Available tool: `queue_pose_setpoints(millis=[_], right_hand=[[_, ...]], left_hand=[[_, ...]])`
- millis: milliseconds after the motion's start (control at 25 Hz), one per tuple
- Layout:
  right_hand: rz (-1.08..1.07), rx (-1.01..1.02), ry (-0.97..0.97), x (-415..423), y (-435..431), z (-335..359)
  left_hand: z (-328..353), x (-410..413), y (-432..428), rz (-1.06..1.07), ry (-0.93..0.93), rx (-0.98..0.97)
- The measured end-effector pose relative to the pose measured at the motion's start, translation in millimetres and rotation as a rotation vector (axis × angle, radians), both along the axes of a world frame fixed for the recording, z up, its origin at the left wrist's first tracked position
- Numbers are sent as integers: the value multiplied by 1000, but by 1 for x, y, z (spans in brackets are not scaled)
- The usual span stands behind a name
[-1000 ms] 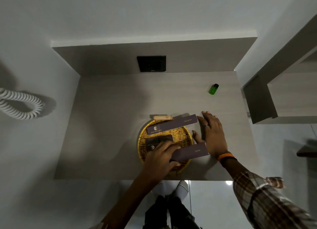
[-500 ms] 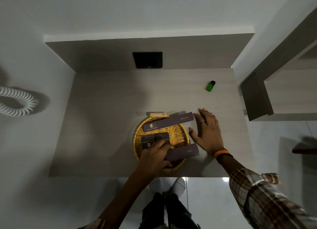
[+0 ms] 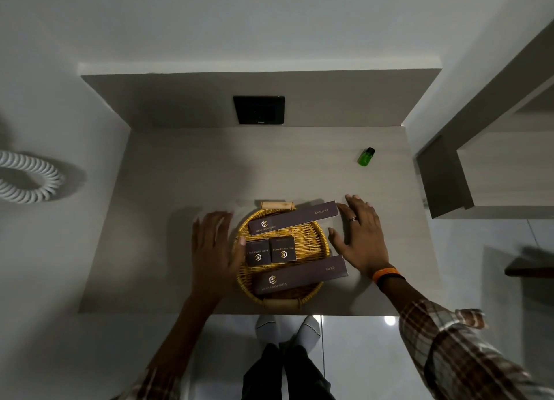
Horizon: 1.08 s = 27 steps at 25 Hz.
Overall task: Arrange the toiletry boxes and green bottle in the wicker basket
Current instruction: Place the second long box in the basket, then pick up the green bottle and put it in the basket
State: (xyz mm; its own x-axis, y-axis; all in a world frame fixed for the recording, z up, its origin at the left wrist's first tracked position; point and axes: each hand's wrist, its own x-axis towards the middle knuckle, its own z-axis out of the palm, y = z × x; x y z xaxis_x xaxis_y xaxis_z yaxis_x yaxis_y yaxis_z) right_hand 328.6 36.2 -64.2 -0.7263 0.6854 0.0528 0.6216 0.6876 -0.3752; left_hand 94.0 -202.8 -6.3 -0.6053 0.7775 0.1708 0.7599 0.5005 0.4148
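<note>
A round wicker basket (image 3: 314, 243) with wooden handles sits near the counter's front edge. Across its far side lies a long dark Dental Kit box (image 3: 295, 217); across its near side lies a long Comb box (image 3: 299, 275). Two small dark boxes (image 3: 257, 252) (image 3: 282, 249) sit side by side in the middle. The green bottle (image 3: 366, 157) lies on the counter at the far right, away from the basket. My left hand (image 3: 214, 249) rests flat at the basket's left rim, fingers apart. My right hand (image 3: 361, 236) lies flat at its right side, empty.
A black wall panel (image 3: 259, 110) sits behind the counter (image 3: 186, 175). A white coiled cord (image 3: 28, 180) hangs on the left wall. A shelf unit (image 3: 449, 172) stands at the right. My feet (image 3: 287, 329) show below the counter's front edge.
My left hand has let go of the Comb box and moved out of the basket to its left rim. The right hand has stayed beside the basket.
</note>
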Motion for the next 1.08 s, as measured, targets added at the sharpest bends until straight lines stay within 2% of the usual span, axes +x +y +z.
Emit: queue_pose_setpoints(millis=[160,320,480,560,720,840,960,1080], right_hand=[[-2,-3,-1,0,-1,-2],[-3,5,-24,-2,-4,-6],[-5,-59,-47,-1,-4,6],[-79,-105,6,-9,-4,29],[-137,32,162,-42,13,95],[-162,105,204,-71,42,124],[-274,89,101,-88,85,116],[-446,-121,-141,-94,123,86]], left_hand=[[-44,-47,9,-2,14,-240],[-59,-68,29,-50,115,-391],[-64,-67,28,-38,149,-384],[-62,-68,26,-37,152,-381],[-60,-69,28,-58,124,-383],[-61,-69,26,-61,136,-372],[-62,-70,27,-77,139,-350],[-63,-71,28,-82,132,-321]])
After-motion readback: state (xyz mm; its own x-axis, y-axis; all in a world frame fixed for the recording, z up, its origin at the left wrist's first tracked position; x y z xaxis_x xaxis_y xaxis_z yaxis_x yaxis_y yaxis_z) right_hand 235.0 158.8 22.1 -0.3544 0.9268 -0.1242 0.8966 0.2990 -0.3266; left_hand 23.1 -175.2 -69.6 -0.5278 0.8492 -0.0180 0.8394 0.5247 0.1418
